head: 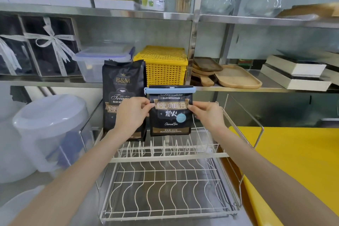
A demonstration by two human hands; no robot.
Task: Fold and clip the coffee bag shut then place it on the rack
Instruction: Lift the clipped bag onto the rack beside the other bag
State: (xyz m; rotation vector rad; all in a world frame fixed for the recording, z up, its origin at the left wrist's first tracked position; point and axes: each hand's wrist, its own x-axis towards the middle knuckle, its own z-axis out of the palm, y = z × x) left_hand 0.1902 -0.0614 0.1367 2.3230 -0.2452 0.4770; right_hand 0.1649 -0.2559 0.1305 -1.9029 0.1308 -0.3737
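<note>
A black coffee bag (pixel 169 115) with its top folded down stands upright at the back of the white wire rack (pixel 165 180). A light blue clip (pixel 169 90) runs across the folded top. My left hand (pixel 131 113) pinches the bag's left edge and my right hand (pixel 206 113) pinches its right edge. The bag's bottom edge is at the level of the rack's rear upper tier. A second, taller black coffee bag (pixel 121 88) with no clip on it stands just to the left, partly behind my left hand.
A yellow slotted basket (pixel 163 66) and a clear lidded box (pixel 102 60) sit on the steel shelf behind. Wooden trays (pixel 236 77) lie to the right. A large translucent lidded tub (pixel 49 130) stands at the left. A yellow surface (pixel 293 161) borders the rack's right side.
</note>
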